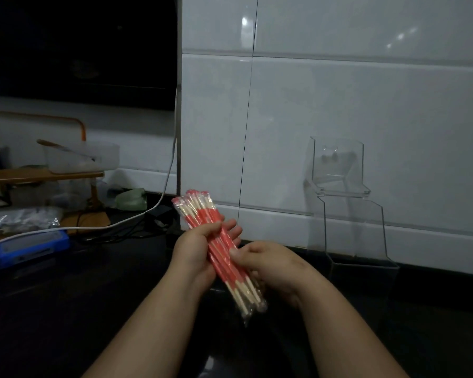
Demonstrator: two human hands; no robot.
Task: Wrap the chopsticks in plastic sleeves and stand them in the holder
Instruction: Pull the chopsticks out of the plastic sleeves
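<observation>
Gripping sleeved chopsticks (219, 249), both hands, holder (347, 208) nearby

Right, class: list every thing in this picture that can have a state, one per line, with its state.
Bundle of wooden chopsticks in red-and-clear plastic sleeves: sleeved, tilted, held up in both hands.
Left hand: grips the bundle's middle.
Right hand: grips the bundle lower down.
Clear acrylic holder: standing upright, no chopsticks inside.
</observation>
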